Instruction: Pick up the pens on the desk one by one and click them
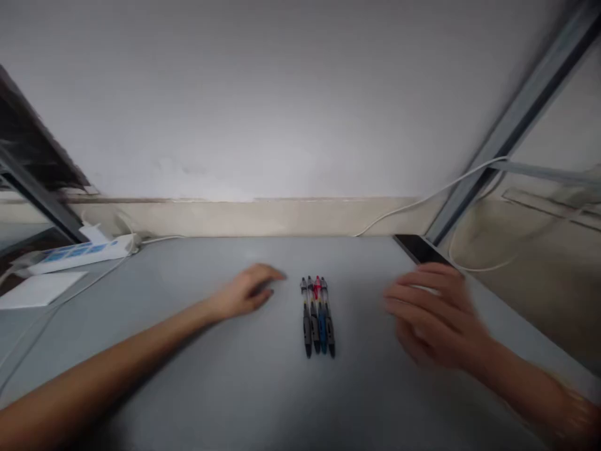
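- I saw four pens (318,316) lying side by side, touching (black, red and blue barrels).
- My left hand (248,291) rested flat, empty.
- My right hand (434,319) hovered open, blurred.

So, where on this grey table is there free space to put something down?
The near strip of the table, between the two forearms and in front of the pens, is bare. So is the far strip between the pens and the wall. It is crowded at far left by the power strip and white pad, and at right by the right hand and dark phone.
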A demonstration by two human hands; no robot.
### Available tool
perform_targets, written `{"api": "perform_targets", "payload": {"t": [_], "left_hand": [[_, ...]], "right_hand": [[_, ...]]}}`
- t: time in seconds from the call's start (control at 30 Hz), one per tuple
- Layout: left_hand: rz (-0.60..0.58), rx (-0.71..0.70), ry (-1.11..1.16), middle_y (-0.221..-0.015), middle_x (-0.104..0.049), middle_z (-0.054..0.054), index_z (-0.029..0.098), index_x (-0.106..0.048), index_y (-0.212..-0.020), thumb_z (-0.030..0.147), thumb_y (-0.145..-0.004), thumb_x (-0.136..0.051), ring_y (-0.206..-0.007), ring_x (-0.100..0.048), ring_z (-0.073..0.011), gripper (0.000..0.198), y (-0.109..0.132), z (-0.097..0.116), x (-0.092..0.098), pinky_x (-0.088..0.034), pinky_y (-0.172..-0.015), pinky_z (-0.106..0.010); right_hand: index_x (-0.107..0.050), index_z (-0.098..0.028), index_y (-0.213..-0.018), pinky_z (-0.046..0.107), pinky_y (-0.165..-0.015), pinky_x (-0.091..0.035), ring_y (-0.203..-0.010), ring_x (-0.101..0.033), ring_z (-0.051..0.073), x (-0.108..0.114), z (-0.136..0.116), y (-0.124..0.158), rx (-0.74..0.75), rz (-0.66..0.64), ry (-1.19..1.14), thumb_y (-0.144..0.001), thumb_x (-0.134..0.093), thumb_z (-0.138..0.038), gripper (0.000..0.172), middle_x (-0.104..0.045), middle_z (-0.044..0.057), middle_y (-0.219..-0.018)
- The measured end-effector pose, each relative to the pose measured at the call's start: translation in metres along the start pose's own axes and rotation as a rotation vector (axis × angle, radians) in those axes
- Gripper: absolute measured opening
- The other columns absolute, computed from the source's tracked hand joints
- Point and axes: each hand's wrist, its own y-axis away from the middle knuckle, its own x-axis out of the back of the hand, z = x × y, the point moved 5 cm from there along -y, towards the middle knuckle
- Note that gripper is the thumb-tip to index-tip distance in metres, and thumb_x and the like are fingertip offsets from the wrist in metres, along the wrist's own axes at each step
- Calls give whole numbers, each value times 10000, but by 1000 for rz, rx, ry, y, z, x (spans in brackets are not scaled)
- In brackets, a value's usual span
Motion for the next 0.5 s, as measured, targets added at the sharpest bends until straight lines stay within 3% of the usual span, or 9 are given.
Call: {"api": "perform_targets", "payload": {"t": [0.07, 0.13, 0.17, 0.23, 0.37, 0.43, 0.5], "left_hand": [[-190, -127, -63, -1265, -779, -75, 263, -719, -1238, 177, -921, -671, -1309, -642, -279, 332, 4, 18, -28, -457, -1165, -478], [-275, -223, -139, -1416, -707, -90, 261, -660, -1345, 168, -978, -624, -1422, -549, -291, 381, 7, 29, -46, -312, -1262, -539], [-307, -281, -186, -1443, -685, -110, 239, -635, -1371, 168, -1007, -590, -1436, -532, -296, 374, 7, 33, -52, -302, -1266, -545], [-337, -362, -249, -1424, -685, -143, 193, -626, -1353, 171, -1045, -531, -1412, -544, -290, 323, 7, 36, -57, -351, -1244, -508], [-322, -423, -317, -1188, -731, -165, 152, -674, -1205, 204, -1075, -476, -1193, -635, -274, 242, 5, 37, -59, -495, -1094, -432], [-299, -423, -346, -1094, -716, -155, 154, -697, -1124, 198, -1078, -463, -1077, -652, -268, 243, 5, 38, -60, -527, -1005, -420], [-277, -420, -364, -1061, -699, -151, 152, -708, -1069, 179, -1079, -448, -1024, -651, -261, 262, 5, 40, -62, -532, -951, -406]], "right_hand": [[-711, -192, -1109, 495, -932, -575, -1034, -713, 258, -22, 1, -10, 45, -50, -43, -1036, -674, -306, 140, -742, 52, -1115], [-687, -177, -1113, 453, -854, -596, -953, -717, 243, -44, 2, -18, -9, -109, -92, -1058, -625, -281, 133, -734, 45, -1037], [-678, -178, -1114, 434, -829, -603, -930, -717, 234, -52, 1, -21, -49, -132, -124, -1061, -618, -286, 135, -727, 42, -1021], [-673, -182, -1105, 402, -783, -609, -881, -714, 218, -66, -2, -23, -126, -190, -190, -1053, -630, -296, 132, -712, 27, -976], [-665, -182, -1099, 325, -672, -591, -741, -690, 172, -75, -9, -21, -283, -301, -284, -1023, -640, -187, 81, -689, -7, -896], [-644, -178, -1148, 306, -645, -584, -706, -680, 165, -73, -14, -19, -357, -343, -304, -989, -608, -102, 180, -692, 4, -895], [-603, -168, -1265, 354, -722, -610, -817, -701, 211, -71, -23, -19, -388, -384, -311, -941, -626, -110, 330, -704, 66, -992]]}}
